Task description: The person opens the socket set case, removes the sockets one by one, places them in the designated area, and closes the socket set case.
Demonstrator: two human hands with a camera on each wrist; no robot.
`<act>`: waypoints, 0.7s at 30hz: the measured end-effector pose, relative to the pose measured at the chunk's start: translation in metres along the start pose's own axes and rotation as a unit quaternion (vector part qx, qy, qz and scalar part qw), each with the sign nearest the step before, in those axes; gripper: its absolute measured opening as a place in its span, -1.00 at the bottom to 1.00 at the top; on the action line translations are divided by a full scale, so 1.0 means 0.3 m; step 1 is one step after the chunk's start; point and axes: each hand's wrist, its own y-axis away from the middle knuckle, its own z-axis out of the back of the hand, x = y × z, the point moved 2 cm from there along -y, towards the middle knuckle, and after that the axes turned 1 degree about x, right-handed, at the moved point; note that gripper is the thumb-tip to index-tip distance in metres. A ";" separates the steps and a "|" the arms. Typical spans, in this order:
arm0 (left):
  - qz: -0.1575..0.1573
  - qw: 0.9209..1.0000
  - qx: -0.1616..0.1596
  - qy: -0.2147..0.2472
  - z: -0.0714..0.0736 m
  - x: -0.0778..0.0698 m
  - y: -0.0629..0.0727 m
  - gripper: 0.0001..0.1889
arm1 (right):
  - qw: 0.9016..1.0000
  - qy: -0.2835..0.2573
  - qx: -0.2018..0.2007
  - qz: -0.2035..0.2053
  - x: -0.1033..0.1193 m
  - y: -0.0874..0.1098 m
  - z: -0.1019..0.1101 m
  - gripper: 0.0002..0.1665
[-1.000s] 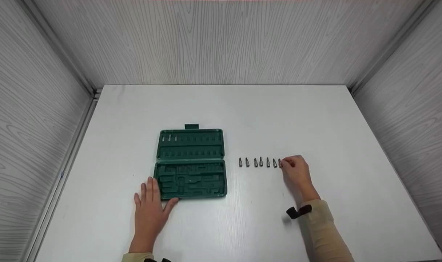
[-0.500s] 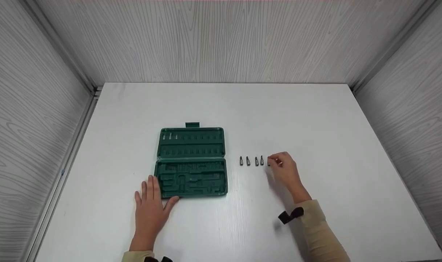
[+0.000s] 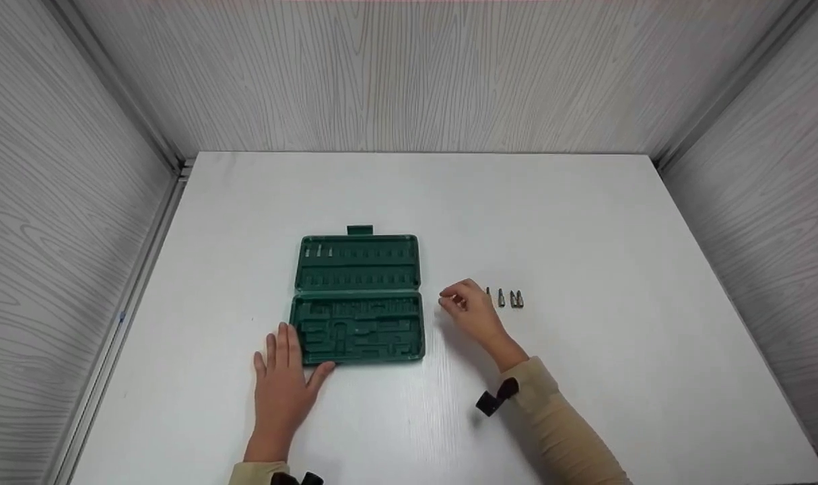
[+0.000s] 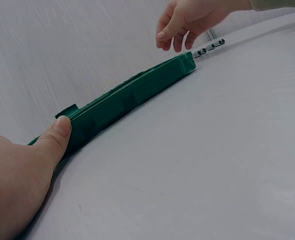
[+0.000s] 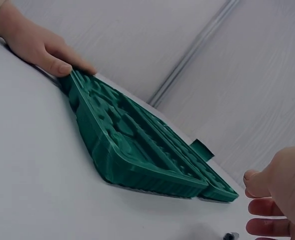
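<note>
An unfolded green plastic bit case (image 3: 358, 292) lies on the table, with 3 small metal pieces (image 3: 319, 251) in its upper half. My left hand (image 3: 282, 387) lies flat at its lower left corner, and in the left wrist view the thumb (image 4: 62, 126) touches the case's edge. My right hand (image 3: 474, 313) hovers just right of the case, fingers loosely curled; nothing shows between them. Several screwdriver bits (image 3: 501, 298) stand in a row to its right, others being hidden behind the hand. One bit (image 5: 231, 236) shows under the right hand in the right wrist view.
The white table (image 3: 550, 222) is bounded by wood-grain panels (image 3: 409, 81) at the back and sides. A latch tab (image 3: 360, 230) sticks out from the case's far edge. A dark wrist camera (image 3: 496, 397) hangs at my right sleeve.
My right hand has moved left along the row, from the rightmost bit to beyond the left end. The two rightmost bits stand closer together. The left hand keeps its place on the case.
</note>
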 end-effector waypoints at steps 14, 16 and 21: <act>0.002 1.000 -0.003 -0.003 -0.001 0.005 0.000 0.00 | 0.997 0.018 0.067 0.035 0.118 -0.095 -0.132 -0.83; -0.001 1.000 -0.005 -0.004 -0.002 0.005 0.000 0.00 | 0.997 0.016 0.069 0.033 0.131 -0.109 -0.147 -0.83; -0.003 1.000 -0.012 -0.003 -0.008 0.003 -0.002 0.00 | 0.996 0.010 0.077 0.034 0.162 -0.147 -0.186 -0.83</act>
